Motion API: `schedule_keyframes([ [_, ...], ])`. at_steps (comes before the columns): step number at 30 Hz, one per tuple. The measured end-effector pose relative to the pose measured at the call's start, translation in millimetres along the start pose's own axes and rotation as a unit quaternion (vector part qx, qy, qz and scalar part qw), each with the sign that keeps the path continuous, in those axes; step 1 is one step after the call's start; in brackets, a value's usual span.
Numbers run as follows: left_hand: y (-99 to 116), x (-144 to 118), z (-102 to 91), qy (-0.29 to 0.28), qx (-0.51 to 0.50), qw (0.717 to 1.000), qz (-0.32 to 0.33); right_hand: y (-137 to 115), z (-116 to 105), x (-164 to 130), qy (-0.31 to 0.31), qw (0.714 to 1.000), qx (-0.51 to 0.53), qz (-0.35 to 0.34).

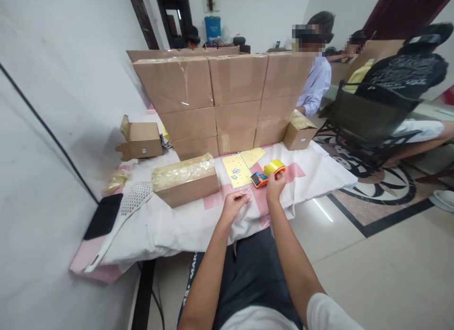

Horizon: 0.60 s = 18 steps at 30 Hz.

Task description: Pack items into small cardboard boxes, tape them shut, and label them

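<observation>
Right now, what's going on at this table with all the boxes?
A person sits at a cloth-covered table. The right hand rests on a yellow tape dispenser, while the left hand pinches something small that I cannot make out. A yellow sheet lies just beyond the hands, a taped box to the left, and a wall of stacked cartons behind. Other people sit past the cartons.
</observation>
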<state>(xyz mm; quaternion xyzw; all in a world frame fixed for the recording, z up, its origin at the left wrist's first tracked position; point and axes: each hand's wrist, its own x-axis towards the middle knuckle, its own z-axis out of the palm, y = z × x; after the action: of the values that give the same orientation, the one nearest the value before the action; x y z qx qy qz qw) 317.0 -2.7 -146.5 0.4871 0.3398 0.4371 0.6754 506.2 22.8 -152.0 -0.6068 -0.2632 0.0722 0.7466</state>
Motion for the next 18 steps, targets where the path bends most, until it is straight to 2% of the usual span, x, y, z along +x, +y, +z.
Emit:
schedule_keyframes([
  [2, 7.3, -12.8, -12.3, 0.017, -0.008, 1.000, -0.011, -8.3, -5.6, -4.4, 0.115, 0.993, 0.005, 0.012],
  [3, 10.5, -19.8, -18.0, 0.022, -0.009, 1.000, -0.016, -13.8, -9.0, -8.4, 0.153, 0.988, 0.006, 0.020],
  [4, 13.4, -27.0, -23.3, 0.024, -0.008, 0.999, -0.020, -20.3, -12.7, -13.8, 0.152, 0.988, 0.014, 0.027],
  [5, 16.5, -33.9, -28.0, 0.022, -0.003, 1.000, -0.021, -27.7, -16.5, -20.8, 0.115, 0.992, 0.025, 0.033],
  [6, 19.9, -40.4, -32.0, 0.017, 0.006, 1.000, -0.021, -35.9, -20.1, -29.4, 0.042, 0.998, 0.033, 0.036],
  [7, 24.1, -46.3, -35.2, 0.010, 0.018, 1.000, -0.018, -44.6, -23.4, -39.3, -0.058, 0.997, 0.032, 0.038],
  [9, 34.5, -56.6, -39.2, -0.007, 0.050, 0.999, -0.002, -62.7, -28.4, -61.6, -0.273, 0.961, 0.008, 0.037],
  [10, 40.6, -61.0, -39.9, -0.017, 0.067, 0.998, 0.010, -71.3, -30.1, -73.0, -0.357, 0.934, -0.007, 0.032],
  [11, 47.0, -65.1, -39.9, -0.027, 0.082, 0.996, 0.022, -79.5, -31.2, -83.7, -0.411, 0.911, -0.022, 0.024],
  [13, 59.1, -72.5, -38.8, -0.049, 0.101, 0.993, 0.040, -93.4, -32.0, -101.3, -0.438, 0.898, -0.038, -0.002],
  [18, 76.3, -88.3, -38.0, -0.091, 0.081, 0.992, 0.037, -118.6, -31.8, -120.0, -0.410, 0.908, -0.024, -0.090],
])
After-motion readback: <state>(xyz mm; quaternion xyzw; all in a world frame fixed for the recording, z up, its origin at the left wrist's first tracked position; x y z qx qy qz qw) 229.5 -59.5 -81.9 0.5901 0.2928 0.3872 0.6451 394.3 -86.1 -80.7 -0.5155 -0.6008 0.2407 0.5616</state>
